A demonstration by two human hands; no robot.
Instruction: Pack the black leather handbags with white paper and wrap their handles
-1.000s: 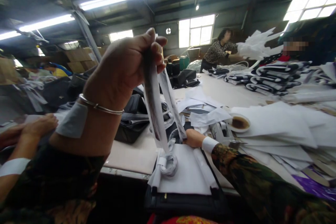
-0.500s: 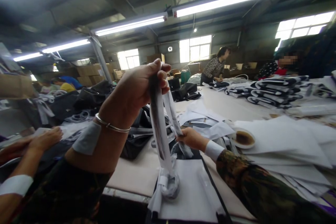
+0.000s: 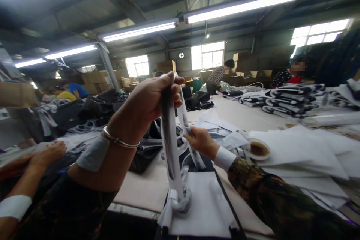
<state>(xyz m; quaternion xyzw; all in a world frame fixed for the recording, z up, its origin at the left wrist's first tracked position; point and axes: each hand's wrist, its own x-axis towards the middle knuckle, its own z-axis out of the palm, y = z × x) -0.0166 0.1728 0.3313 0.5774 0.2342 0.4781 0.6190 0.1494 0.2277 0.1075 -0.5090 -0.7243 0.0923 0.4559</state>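
Note:
My left hand point(image 3: 146, 99) is raised in the middle of the view, fingers closed round the top of a dark strap point(image 3: 170, 142) wrapped in thin white paper. The strap hangs in a loop from it. Lower and to the right, my right hand point(image 3: 203, 141) pinches the far side of this loop. Below both hands lies a dark flat piece, perhaps a bag point(image 3: 207, 164), with a white sheet point(image 3: 204, 202) over it. A wrapped ring-like bundle point(image 3: 182, 200) sits at the strap's lower end on the sheet.
White paper sheets point(image 3: 295, 150) and a bowl of brown liquid point(image 3: 258, 149) lie at right. Behind them is a stack of folded dark-and-white pieces point(image 3: 292, 99). Black bags point(image 3: 98, 103) are piled at left, near a co-worker's hands point(image 3: 50, 153). Other people work farther back.
My right hand has slid up along the strap's far side, closer to my left hand. My left hand has dropped slightly, still gripping the top. A person at the back has leaned over.

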